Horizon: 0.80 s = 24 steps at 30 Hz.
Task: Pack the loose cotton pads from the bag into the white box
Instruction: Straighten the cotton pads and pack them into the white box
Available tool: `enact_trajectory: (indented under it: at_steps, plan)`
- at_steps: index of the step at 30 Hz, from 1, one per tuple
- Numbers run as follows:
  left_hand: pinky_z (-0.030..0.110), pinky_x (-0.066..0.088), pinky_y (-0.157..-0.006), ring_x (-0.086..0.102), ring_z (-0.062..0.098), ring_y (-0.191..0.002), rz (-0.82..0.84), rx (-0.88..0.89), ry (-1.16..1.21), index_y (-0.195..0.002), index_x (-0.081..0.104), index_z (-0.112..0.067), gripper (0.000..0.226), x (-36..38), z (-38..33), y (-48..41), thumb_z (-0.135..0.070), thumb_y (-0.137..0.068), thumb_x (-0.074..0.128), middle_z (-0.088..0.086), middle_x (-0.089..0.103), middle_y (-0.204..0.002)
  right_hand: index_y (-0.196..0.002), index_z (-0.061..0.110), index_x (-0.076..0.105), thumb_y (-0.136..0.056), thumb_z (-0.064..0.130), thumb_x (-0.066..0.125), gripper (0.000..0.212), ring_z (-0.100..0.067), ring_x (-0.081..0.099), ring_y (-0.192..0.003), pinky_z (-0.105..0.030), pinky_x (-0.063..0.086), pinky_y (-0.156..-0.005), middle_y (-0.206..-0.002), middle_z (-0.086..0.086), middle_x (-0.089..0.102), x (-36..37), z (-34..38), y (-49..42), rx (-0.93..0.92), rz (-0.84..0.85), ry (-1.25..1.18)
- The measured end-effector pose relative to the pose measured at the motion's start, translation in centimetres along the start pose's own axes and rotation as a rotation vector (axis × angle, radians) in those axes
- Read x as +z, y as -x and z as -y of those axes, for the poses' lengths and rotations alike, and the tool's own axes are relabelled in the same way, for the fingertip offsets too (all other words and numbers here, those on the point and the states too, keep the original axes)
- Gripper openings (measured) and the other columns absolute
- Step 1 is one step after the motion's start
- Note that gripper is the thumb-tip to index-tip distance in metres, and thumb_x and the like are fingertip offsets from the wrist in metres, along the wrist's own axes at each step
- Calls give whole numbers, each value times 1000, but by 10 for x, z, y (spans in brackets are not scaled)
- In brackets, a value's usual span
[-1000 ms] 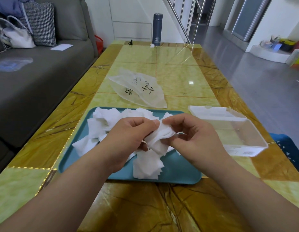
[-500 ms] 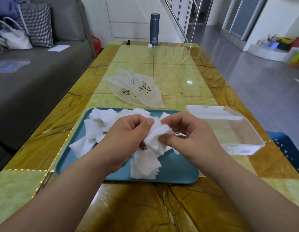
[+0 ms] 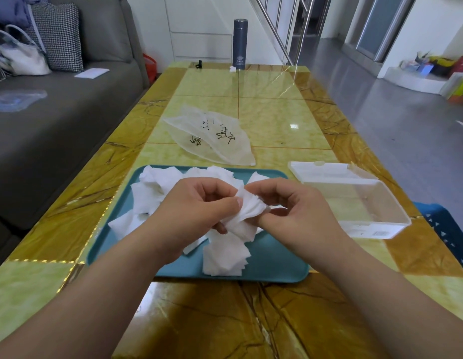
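White cotton pads (image 3: 225,255) lie heaped on a teal tray (image 3: 274,260) in front of me. Above the tray, my left hand (image 3: 194,213) and my right hand (image 3: 295,216) both pinch a small bunch of pads (image 3: 247,216) between them. The white box (image 3: 354,203) stands open to the right of the tray, its lid folded back, with nothing visible inside. The emptied translucent bag (image 3: 212,138) lies flat on the table beyond the tray.
The glossy yellow-brown table (image 3: 277,112) runs away from me, with a dark flask (image 3: 240,44) at its far end. A grey sofa (image 3: 56,112) lines the left side. A blue crate (image 3: 448,229) sits low at the right table edge.
Both hands stayed over the tray, working the bunch of pads between their fingers; the bunch looks more gathered and fanned now. The view shifted slightly.
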<state>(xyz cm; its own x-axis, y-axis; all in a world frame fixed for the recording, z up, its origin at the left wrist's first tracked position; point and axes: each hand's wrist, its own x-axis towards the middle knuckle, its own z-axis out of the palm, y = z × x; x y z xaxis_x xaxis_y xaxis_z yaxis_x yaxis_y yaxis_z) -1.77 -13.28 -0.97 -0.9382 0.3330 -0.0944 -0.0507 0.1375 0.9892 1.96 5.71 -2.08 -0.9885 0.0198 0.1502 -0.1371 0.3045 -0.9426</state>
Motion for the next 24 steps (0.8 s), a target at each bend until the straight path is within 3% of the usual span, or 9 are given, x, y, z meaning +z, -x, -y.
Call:
enact_trajectory:
  at_steps: [4, 8, 11, 14, 17, 20, 22, 24]
  plan:
    - [27, 50, -57, 63, 15, -65, -28, -20, -7, -89, 75, -5, 10, 3, 2, 0, -5, -94, 66, 8, 73, -76, -105, 28, 78, -80, -9, 78, 45, -6, 70, -101, -24, 62, -75, -106, 13, 73, 1, 2, 2, -68, 23, 2]
    - [27, 48, -56, 59, 17, -64, -38, -67, 48, -85, 73, -8, 10, 4, 1, -1, -8, -94, 68, 9, 68, -74, -87, 26, 75, -78, -10, 79, 37, -12, 69, -104, -33, 64, -78, -103, 8, 72, 0, 2, 1, -110, 13, 4]
    - [29, 51, -57, 58, 21, -66, -118, -131, 159, -80, 69, -13, 15, 5, 2, -4, -9, -94, 68, 9, 66, -76, -77, 21, 71, -75, -7, 84, 31, -11, 67, -114, -32, 62, -85, -109, 5, 72, 0, 4, 1, -117, -20, -18]
    - [34, 58, -64, 64, 21, -71, -291, -115, 142, -87, 67, -10, 9, 0, 3, -7, -8, -95, 65, 9, 67, -82, -76, 13, 66, -77, -13, 75, 27, -6, 72, -105, -26, 60, -80, -105, 2, 78, -5, 4, -1, -19, -87, -102]
    - [32, 56, -63, 65, 17, -71, -389, -11, 29, -94, 69, -11, 4, -8, 0, -6, -7, -94, 66, 4, 71, -80, -87, 10, 68, -83, -10, 72, 21, -17, 75, -87, -35, 61, -78, -88, -9, 79, -14, -4, -5, 182, -185, -209]
    - [34, 55, -71, 67, 14, -76, -232, 60, 44, -96, 75, -16, 14, -8, -8, 2, -5, -95, 67, 2, 76, -87, -108, 11, 71, -89, -4, 74, 24, -25, 78, -94, -37, 65, -79, -93, -8, 81, -15, -8, -6, 345, -175, -374]
    - [32, 59, -75, 70, 16, -82, -53, 64, 60, -101, 77, -18, 18, -1, -13, 9, -4, -93, 70, 4, 79, -95, -116, 7, 71, -91, -3, 73, 27, -27, 78, -97, -34, 65, -77, -99, -11, 81, -14, -6, -6, 371, -127, -469]
    - [32, 61, -81, 73, 17, -88, 9, 71, 20, -106, 78, -19, 25, 5, -12, 11, -1, -90, 75, 5, 80, -100, -118, 4, 72, -93, -1, 71, 26, -31, 77, -99, -36, 64, -82, -104, -16, 80, -12, -3, -5, 365, -54, -538]
